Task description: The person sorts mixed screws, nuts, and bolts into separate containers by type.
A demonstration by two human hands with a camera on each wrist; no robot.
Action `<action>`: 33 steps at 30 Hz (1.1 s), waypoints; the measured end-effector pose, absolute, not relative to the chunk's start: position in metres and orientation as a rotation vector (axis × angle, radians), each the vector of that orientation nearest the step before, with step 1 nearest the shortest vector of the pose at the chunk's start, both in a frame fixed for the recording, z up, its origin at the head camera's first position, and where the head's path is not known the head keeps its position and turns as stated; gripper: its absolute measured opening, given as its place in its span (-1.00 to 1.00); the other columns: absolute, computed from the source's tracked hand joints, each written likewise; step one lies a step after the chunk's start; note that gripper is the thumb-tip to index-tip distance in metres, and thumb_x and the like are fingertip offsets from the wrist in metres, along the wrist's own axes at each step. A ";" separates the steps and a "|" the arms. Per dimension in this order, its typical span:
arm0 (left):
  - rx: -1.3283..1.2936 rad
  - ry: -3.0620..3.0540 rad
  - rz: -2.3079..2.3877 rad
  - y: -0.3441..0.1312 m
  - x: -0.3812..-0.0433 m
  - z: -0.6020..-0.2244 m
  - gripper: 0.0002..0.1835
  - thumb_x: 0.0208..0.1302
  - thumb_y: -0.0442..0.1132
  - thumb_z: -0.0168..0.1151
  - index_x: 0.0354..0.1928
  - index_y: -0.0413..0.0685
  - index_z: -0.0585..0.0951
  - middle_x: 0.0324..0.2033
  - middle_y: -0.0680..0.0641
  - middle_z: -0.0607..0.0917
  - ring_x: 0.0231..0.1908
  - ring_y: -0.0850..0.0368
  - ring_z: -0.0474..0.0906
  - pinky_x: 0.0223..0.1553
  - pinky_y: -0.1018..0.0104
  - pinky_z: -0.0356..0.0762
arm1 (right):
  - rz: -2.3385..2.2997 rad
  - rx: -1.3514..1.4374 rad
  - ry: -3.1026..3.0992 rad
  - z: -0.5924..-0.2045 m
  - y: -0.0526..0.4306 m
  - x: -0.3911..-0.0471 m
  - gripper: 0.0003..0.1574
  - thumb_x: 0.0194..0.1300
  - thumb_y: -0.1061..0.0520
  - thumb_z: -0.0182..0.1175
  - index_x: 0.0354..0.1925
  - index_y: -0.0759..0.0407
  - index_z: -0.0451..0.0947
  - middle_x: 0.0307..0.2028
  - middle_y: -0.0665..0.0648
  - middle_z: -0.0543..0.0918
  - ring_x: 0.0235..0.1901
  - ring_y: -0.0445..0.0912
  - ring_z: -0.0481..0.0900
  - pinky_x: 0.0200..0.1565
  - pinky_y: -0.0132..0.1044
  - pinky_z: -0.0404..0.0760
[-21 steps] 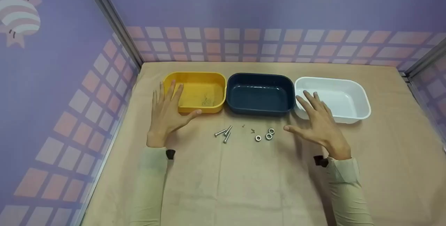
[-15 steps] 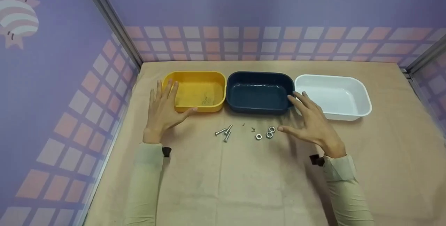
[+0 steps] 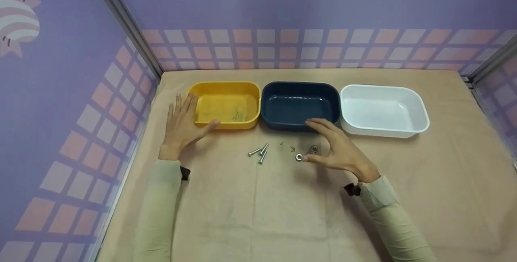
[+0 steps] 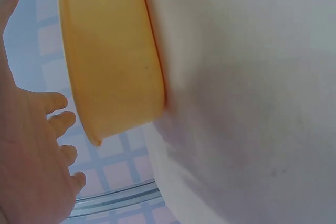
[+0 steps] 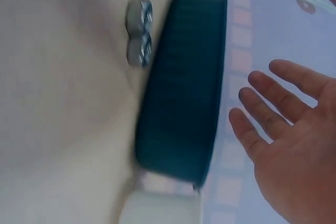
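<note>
My left hand (image 3: pixel 180 126) hovers at the left end of the yellow bin (image 3: pixel 226 126), fingers spread and holding nothing. In the left wrist view its fingers (image 4: pixel 62 124) show apart from the bin's wall. Over the hex nuts (image 3: pixel 299 157) hangs my right hand (image 3: pixel 341 151), thumb and fingers apart, partly covering them. Its fingertips overlap the near rim of the dark blue bin (image 3: pixel 301 124) in the head view; the right wrist view shows the palm (image 5: pixel 299 145) with nothing in it. Several bolts (image 3: pixel 258 152) lie to the left of the nuts, with tiny screws (image 3: pixel 293 148) between.
A white bin (image 3: pixel 383 130) stands at the right end of the row, beside the blue one. Some small thin pieces (image 3: pixel 238 114) lie in the yellow bin. Purple patterned panels (image 3: pixel 250 7) enclose the back and sides of the cloth-covered table (image 3: pixel 282 213).
My right hand has moved left, from beside the white bin to over the nuts. The left hand has shifted slightly left. Bins, bolts and nuts keep their places.
</note>
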State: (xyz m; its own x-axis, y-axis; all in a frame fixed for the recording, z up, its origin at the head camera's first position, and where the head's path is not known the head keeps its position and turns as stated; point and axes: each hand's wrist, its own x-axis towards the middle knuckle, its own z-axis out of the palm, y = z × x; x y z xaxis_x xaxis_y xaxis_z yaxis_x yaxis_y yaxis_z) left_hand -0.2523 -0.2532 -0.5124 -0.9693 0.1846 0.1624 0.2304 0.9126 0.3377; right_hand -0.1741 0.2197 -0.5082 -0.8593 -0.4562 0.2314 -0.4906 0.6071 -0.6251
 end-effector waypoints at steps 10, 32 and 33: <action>-0.294 -2.975 -0.585 -0.267 -0.262 -0.518 0.29 0.30 0.56 0.17 0.71 -0.25 0.01 0.71 -0.26 -0.01 0.70 -0.36 -0.25 0.68 -0.30 -0.25 | 1.338 0.934 -2.728 -0.526 0.187 -0.181 0.10 0.18 -0.34 0.58 0.53 0.02 0.44 0.46 0.04 0.51 0.46 -0.01 0.46 0.45 0.11 0.50; -0.199 -3.016 -0.795 -0.278 -0.274 -0.535 0.48 0.15 0.61 0.29 0.73 -0.20 -0.22 0.73 -0.25 -0.16 0.72 -0.20 -0.36 0.72 -0.07 -0.36 | 1.618 1.099 -2.677 -0.547 0.138 -0.200 -0.38 0.28 0.19 0.56 0.23 0.39 0.64 0.18 0.34 0.70 0.20 0.23 0.66 0.30 0.14 0.65; -0.200 -3.012 -0.811 -0.278 -0.275 -0.535 0.48 0.15 0.61 0.30 0.73 -0.20 -0.22 0.73 -0.25 -0.16 0.72 -0.20 -0.36 0.72 -0.07 -0.36 | 1.622 1.106 -2.677 -0.547 0.136 -0.201 -0.40 0.28 0.21 0.55 0.22 0.39 0.65 0.17 0.34 0.70 0.19 0.23 0.66 0.30 0.13 0.65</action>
State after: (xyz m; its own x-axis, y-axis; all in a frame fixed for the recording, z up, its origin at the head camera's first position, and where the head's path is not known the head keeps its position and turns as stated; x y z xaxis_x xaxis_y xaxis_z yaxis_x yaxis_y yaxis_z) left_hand -0.2749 -0.2778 -0.5355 -0.9917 0.1194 0.0483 0.1275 0.8572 0.4990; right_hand -0.2012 0.1364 -0.5471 -0.7640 -0.6196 0.1798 -0.4463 0.3062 -0.8409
